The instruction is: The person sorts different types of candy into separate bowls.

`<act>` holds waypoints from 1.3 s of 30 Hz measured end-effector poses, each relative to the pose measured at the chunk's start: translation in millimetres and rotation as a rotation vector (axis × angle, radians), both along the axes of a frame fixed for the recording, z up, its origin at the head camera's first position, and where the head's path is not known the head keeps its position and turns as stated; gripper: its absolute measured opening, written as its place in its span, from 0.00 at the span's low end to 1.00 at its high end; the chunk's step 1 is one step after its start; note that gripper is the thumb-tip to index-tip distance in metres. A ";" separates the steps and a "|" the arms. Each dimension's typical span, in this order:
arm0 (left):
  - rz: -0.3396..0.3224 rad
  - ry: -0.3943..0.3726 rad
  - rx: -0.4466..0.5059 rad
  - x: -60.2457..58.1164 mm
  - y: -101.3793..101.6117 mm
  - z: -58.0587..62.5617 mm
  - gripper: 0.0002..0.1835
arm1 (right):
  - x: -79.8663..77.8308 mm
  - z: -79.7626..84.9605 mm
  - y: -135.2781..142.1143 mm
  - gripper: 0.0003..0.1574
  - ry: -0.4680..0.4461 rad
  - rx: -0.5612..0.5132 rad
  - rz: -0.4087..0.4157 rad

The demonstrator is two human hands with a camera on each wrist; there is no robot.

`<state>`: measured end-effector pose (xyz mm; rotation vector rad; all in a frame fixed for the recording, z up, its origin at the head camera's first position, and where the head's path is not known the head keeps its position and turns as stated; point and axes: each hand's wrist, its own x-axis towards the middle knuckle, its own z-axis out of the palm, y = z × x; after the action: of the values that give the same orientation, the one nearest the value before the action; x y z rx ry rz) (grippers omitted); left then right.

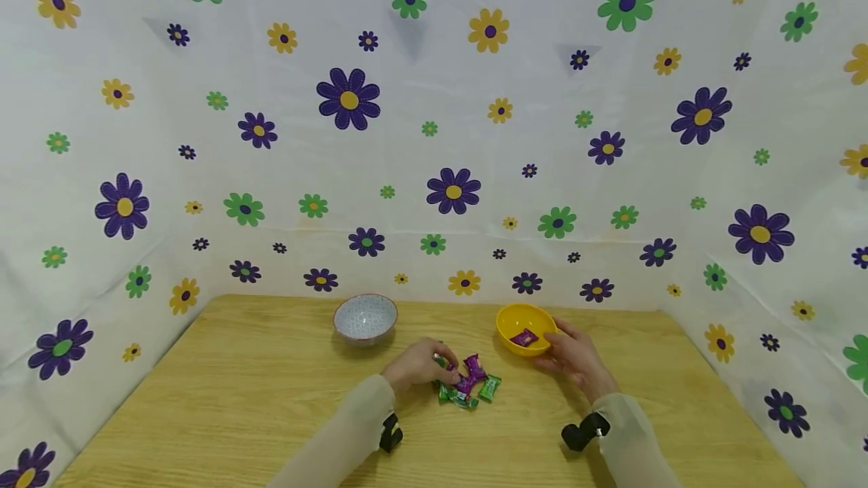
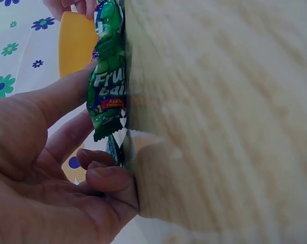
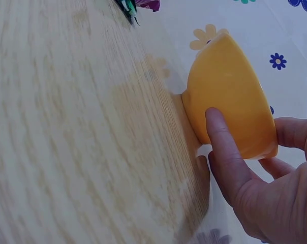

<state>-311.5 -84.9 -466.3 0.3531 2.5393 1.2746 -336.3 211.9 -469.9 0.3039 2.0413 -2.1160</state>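
My left hand [image 1: 422, 364] reaches into a loose pile of wrapped candies on the table. A purple-wrapped candy shows between its thumb and index finger; whether they pinch it is hidden. In the left wrist view a green-wrapped candy [image 2: 109, 94] covers those fingertips, while other fingers [image 2: 110, 178] curl against the tabletop. Beside the hand lie a purple candy [image 1: 475, 368] and a green candy [image 1: 490, 388]. My right hand [image 1: 575, 358] holds the yellow bowl [image 3: 227, 96] by its side and rim. One purple candy [image 1: 524, 337] lies inside that bowl.
A pale patterned bowl [image 1: 366, 320] with a red rim stands at the back left of the wooden table [image 1: 271, 398]. Flower-printed white sheets [image 1: 407, 157] rise behind the table and along both sides.
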 end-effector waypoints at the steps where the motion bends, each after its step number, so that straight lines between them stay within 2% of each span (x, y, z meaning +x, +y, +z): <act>1: 0.006 -0.007 0.003 0.2 1.0 0.2 0.11 | 0.6 0.0 0.1 0.37 0.003 0.000 -0.001; 9: 0.000 -0.021 0.009 -1.2 2.8 0.8 0.07 | 2.0 0.0 2.1 0.37 0.004 -0.020 -0.013; 16: -0.016 -0.020 0.000 -1.1 -3.8 -4.0 0.10 | 4.4 -0.7 2.5 0.37 -0.002 -0.006 -0.008; 28: -0.002 0.003 0.002 -1.7 -4.8 -4.8 0.07 | 4.6 0.9 0.3 0.37 0.001 -0.008 0.000; 39: 0.015 0.062 -0.006 1.4 -3.7 -2.8 0.05 | 3.7 0.4 -0.5 0.37 0.006 -0.016 0.007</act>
<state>-310.2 -88.6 -469.1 0.3783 2.6015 1.2798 -332.5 211.4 -469.5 0.2886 2.0251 -2.1302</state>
